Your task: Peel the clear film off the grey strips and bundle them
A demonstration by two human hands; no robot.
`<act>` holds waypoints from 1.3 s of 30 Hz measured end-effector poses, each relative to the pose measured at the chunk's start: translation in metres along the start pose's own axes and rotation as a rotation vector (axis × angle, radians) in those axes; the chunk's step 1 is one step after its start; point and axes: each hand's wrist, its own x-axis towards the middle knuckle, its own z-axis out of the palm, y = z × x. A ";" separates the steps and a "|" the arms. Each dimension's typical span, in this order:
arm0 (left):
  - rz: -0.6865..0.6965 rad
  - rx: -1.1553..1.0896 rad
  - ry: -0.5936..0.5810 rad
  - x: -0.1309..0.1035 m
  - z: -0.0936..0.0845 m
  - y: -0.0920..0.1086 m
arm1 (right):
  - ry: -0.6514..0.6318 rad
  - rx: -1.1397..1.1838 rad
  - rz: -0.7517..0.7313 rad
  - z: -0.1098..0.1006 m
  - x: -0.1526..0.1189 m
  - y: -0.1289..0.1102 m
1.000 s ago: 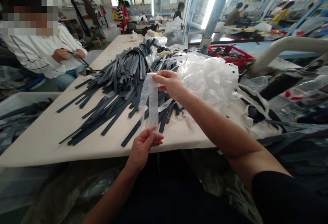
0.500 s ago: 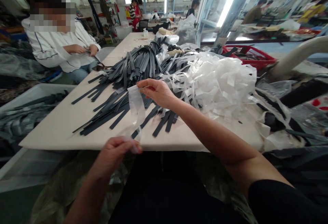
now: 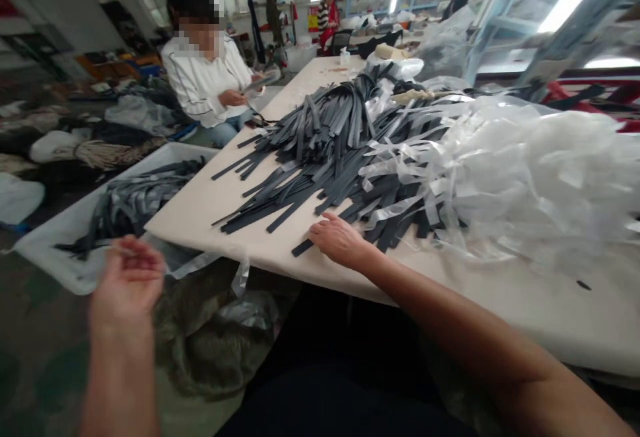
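Many dark grey strips (image 3: 335, 117) lie heaped on the cream-topped table (image 3: 200, 214). My right hand (image 3: 336, 238) rests at the table's near side, its fingertips at the end of a dark strip (image 3: 302, 247); whether they grip it is hard to tell. Off the table's left corner, my left hand (image 3: 131, 270) is raised, blurred, with fingers curled. A translucent strip (image 3: 242, 276) hangs by the table edge and trails toward my left hand; its hold on the strip is unclear. To the right spreads a pile of translucent white strips (image 3: 540, 170).
A white bin (image 3: 55, 265) with dark strips stands left of the table. Beyond it a person in a white top (image 3: 193, 80) handles something small. A red basket (image 3: 565, 94) is at the back right. Crumpled plastic (image 3: 250, 310) lies below the table edge.
The view has turned left. My left hand has moved left, off the table's corner. My right hand has let go of the translucent strip and come down to the dark strips.
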 end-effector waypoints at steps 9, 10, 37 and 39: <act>-0.397 -0.539 -0.087 -0.025 0.031 -0.094 | 0.118 0.086 0.090 0.003 0.012 -0.012; -0.396 -0.545 -0.095 -0.027 0.033 -0.094 | 0.133 0.111 0.106 0.001 0.012 -0.019; -0.480 -0.498 -0.190 -0.071 0.061 -0.108 | 0.371 0.564 0.271 -0.017 0.011 -0.073; -0.470 -0.508 -0.180 -0.071 0.061 -0.111 | 0.382 0.564 0.268 -0.016 0.011 -0.073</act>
